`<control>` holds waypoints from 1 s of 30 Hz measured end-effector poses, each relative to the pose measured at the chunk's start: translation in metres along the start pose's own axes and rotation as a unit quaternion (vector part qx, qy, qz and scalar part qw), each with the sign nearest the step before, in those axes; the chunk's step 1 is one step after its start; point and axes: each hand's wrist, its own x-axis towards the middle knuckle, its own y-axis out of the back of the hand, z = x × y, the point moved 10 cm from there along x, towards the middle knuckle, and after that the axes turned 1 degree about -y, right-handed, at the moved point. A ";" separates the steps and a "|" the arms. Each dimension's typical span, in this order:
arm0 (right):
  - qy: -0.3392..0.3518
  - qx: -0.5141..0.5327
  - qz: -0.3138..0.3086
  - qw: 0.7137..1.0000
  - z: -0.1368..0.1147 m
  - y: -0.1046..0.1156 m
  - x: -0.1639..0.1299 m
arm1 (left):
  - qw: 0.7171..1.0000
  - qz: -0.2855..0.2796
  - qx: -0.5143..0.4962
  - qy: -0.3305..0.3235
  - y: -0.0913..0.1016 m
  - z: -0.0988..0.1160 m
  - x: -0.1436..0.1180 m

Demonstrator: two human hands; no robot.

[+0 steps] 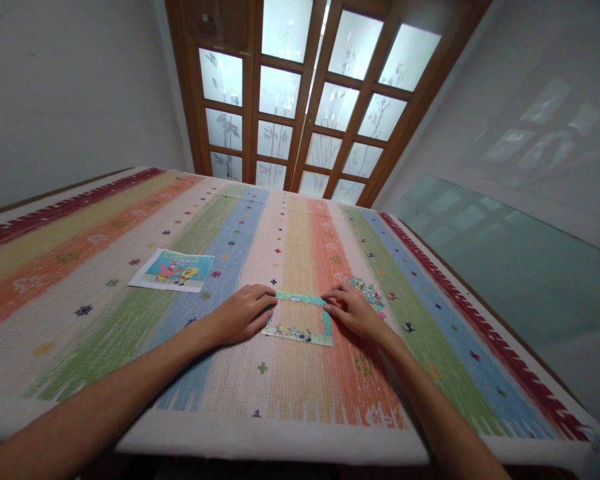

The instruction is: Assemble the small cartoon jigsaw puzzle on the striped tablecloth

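A big striped cloth (105,320) covers the table and fills most of the frame, with bands of red, yellow, orange, green and blue and tiny stars on it. At the top middle stands a brown door (310,100) with frosted glass panes. On the right side lies a green glass top (520,267).

In the middle left of the frame, a cartoon picture card (173,270) lies flat on the cloth, well apart from my hands.

In the middle of the frame is my puzzle frame (300,320), with its edges joined and a gap inside. My left hand (243,313) lies flat on its left edge, fingers loose, gripping nothing. My right hand (353,310) touches its upper right corner with the fingertips, not closed around anything.

Just beside my right hand, a little up and right, sits a small heap of loose pieces (367,290).
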 end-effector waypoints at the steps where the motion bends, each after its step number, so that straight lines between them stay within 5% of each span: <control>1: -0.003 -0.005 -0.003 1.000 0.001 -0.001 0.001 | 1.000 0.001 0.000 0.000 0.000 0.000 0.000; 30: -0.062 0.025 0.038 0.997 0.004 0.004 0.010 | 1.000 -0.001 -0.010 0.008 0.000 0.000 0.000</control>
